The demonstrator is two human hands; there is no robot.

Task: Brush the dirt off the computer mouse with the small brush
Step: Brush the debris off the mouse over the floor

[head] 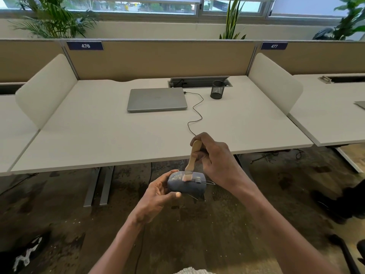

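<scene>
While our left hand curls around the dusty dark grey computer mouse, our right hand grips the small wooden-handled brush, bristles down on the mouse's top. Held in front of the white desk edge, the mouse lies lengthwise left to right.

This is an open-plan office. A row of white desks runs across the middle of the frame, split by curved white side screens and backed by tan partition panels bearing numbered labels, 476 at upper left and 477 at upper right. A closed laptop, a mesh pen cup and a cable hatch sit mid-frame; potted plants line the windows along the top.
</scene>
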